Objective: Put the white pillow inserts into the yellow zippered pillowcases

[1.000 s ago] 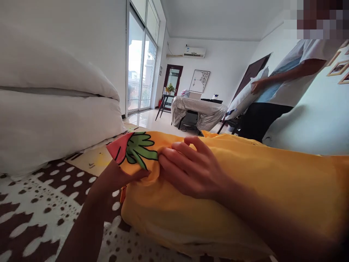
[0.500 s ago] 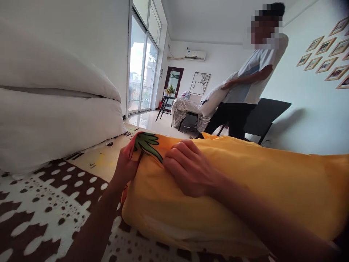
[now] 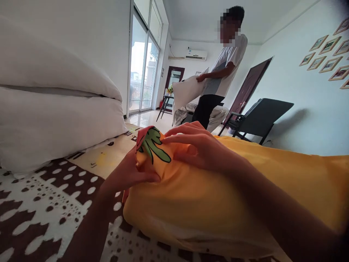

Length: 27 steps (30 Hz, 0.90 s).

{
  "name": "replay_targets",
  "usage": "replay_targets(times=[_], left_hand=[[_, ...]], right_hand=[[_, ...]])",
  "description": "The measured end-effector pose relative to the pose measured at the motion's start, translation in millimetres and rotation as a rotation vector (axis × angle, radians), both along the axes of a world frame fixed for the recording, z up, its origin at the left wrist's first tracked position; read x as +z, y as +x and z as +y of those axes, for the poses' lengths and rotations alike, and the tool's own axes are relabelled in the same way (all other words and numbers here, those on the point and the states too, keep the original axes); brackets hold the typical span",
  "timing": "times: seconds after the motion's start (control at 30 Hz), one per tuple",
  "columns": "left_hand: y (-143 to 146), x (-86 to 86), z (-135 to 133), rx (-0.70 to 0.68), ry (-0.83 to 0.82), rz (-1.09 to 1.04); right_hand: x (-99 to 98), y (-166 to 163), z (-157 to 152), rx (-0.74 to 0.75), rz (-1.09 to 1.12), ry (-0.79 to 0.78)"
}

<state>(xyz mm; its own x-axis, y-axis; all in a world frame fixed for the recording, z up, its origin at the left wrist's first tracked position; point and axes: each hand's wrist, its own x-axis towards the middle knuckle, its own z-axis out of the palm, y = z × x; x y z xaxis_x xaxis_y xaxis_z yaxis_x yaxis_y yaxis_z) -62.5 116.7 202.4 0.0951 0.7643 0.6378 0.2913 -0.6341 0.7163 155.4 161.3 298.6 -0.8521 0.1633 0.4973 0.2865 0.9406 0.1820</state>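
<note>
The yellow pillowcase lies beneath and between both grips, spreading away to the right over what looks like a padded bulk. Its printed corner, a green leaf motif edged with red, stands raised between them. The left grip grasps that corner, thumb pressed on the yellow face, fingers hidden behind the fabric. The right grip touches the cloth just right of the leaf, fingers arched; whether it pinches a fold I cannot tell. If the left thumb slipped, the corner would probably flop down; opposing tugs could twist or bunch the fabric, since the padding would likely resist them. A brown-and-white patterned blanket extends under the pillowcase and left of the left grip. Farther left, white pillows are stacked. Beyond the right grip, well apart, a co-worker holds a white cushion; a black chair stands to the right.
</note>
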Motion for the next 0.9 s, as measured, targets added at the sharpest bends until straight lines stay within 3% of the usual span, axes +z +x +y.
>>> replay_targets(times=[0.07, 0.17, 0.3, 0.4, 0.53, 0.73, 0.8, 0.9], left_hand=[[0, 5.9, -7, 0.05, 0.027, 0.13], [0, 7.9, -8, 0.111, 0.043, 0.139], [-1, -1.0, 5, 0.117, -0.01, -0.054], [-3, -8.8, 15, 0.094, -0.073, -0.222], [-7, -13.5, 18, 0.036, -0.111, -0.271], [1, -5.0, 7, 0.045, -0.013, -0.216], [7, -0.5, 0, 0.171, 0.045, -0.226], [17, 2.0, -11, 0.501, 0.197, -0.23]], right_hand=[[3.2, 0, -2, 0.008, -0.08, -0.024], [-0.3, -10, -6, 0.022, -0.139, 0.185], [-10.9, -27, -6, 0.066, -0.151, 0.6], [-15.1, -30, -2, 0.114, -0.11, 0.718], [-14.1, -29, 0, 0.061, -0.012, 0.583], [-5.5, -40, -12, -0.267, 0.109, 0.004], [-1.8, -40, -16, -0.229, 0.138, -0.074], [3.6, -33, -18, -0.088, 0.133, -0.045]])
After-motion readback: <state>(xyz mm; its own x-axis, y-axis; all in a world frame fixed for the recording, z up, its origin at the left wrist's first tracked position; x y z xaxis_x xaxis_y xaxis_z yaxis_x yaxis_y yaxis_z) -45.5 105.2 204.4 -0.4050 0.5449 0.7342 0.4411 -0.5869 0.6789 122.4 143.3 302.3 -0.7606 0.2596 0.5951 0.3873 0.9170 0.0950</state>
